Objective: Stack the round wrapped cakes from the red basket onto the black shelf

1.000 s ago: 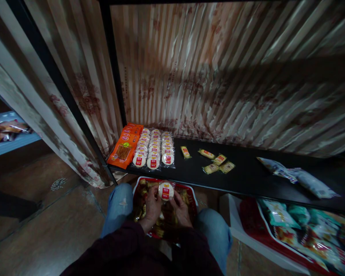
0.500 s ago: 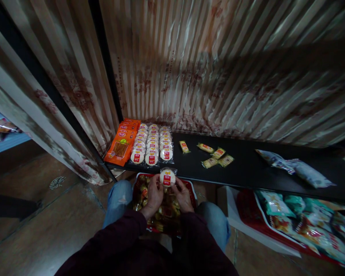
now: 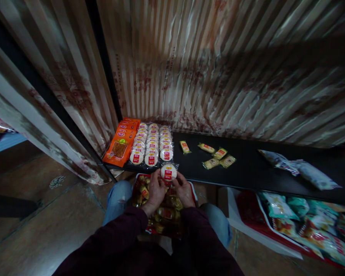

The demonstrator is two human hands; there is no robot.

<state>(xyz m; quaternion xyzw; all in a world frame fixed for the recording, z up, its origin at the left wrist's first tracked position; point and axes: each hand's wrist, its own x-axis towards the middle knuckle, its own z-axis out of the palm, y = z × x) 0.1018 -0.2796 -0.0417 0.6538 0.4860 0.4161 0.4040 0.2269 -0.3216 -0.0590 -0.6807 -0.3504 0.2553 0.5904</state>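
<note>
By black shelf: round white snack, red label, clear wrapper, pinched by left hand and right hand.

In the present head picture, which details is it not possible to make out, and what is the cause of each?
Head view:
Back of the held round packet: faces away.
Part of what the basket between the knees holds: behind the left hand and right hand.
Rear orange packets: mostly overlapped by those in front.
Fine print on the yellow packets: too small.
Blue shelf: cut off by the picture's left edge.
</note>
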